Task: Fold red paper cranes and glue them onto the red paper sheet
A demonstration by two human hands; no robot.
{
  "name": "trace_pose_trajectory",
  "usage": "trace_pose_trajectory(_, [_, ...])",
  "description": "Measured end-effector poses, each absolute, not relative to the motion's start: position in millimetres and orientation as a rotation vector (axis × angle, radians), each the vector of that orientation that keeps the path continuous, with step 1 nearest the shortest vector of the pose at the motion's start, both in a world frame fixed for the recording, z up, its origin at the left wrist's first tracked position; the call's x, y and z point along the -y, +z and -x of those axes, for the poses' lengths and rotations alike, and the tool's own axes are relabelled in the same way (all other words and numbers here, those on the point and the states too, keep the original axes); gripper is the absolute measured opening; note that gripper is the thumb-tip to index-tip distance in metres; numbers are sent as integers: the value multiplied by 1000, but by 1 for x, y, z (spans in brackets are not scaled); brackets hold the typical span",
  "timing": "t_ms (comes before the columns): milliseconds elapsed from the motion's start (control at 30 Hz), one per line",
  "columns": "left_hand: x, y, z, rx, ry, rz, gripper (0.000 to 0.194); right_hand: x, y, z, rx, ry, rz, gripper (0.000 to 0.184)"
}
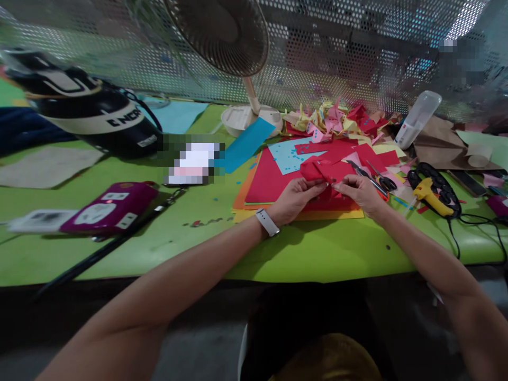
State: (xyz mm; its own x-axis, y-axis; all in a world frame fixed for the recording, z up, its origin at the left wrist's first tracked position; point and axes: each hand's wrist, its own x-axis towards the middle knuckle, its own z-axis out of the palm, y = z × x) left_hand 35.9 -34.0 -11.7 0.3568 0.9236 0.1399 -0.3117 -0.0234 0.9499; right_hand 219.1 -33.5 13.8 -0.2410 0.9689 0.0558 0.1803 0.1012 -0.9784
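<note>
Between my two hands is a folded piece of red paper (313, 170), raised a little over a stack of coloured sheets. My left hand (298, 194), with a pale watch strap on its wrist, pinches the near left part of the paper. Opposite it, my right hand (357, 191) pinches the right side between thumb and fingers. The fingertips almost meet, and the fold's exact shape is partly hidden. Beneath lies a red sheet (270, 177) on orange and yellow ones. A light blue sheet (288, 157) dotted with blue bits lies behind.
Scissors (383, 182) and a yellow glue gun (432, 197) with a cable lie to the right. Folded paper pieces (333, 120) are heaped behind, beside a white bottle (416, 121). A fan (228, 32), phone (194, 163), purple power strip (115, 206) and large dark bottle (99, 114) stand leftward.
</note>
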Motion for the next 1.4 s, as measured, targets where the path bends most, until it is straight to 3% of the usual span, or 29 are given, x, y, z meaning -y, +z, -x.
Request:
trace_pose_trajectory(533, [34, -9, -33, -637, 1085, -1199, 26, 34, 15, -219, 1566, 1185, 1184, 42])
trace_pose_trajectory(1400, [37, -10, -37, -761, 1183, -1098, 35, 37, 9, -214, 1647, 1124, 1195, 36])
